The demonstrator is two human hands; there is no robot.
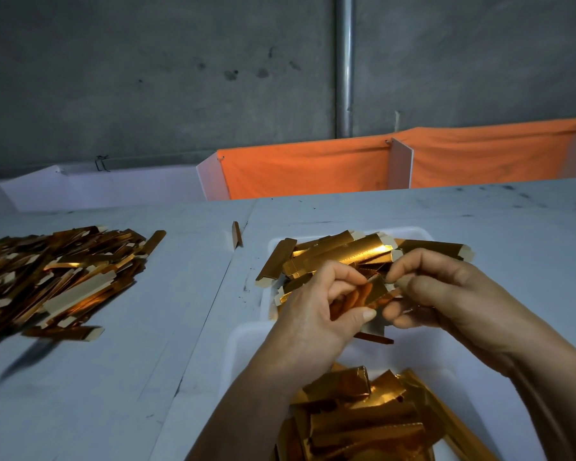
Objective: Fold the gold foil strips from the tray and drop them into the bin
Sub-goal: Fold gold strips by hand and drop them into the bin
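You are pinching one gold foil strip (371, 294) between both grips, left hand (316, 311) and right hand (446, 294), above the white tray (409, 231) of strips. The bin (243, 347) of folded pieces is sitting nearest you. A loose pile (57, 274) is lying left on the counter (167, 327).

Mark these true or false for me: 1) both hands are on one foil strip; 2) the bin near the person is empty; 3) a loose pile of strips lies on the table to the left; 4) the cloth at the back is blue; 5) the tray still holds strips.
1) True: the left hand and right hand both pinch one gold foil strip between them.
2) False: the white bin already holds folded gold pieces.
3) True: a pile of gold strips lies on the table, outside any container.
4) False: the cloth is orange.
5) True: the white tray holds strips beyond the hands.
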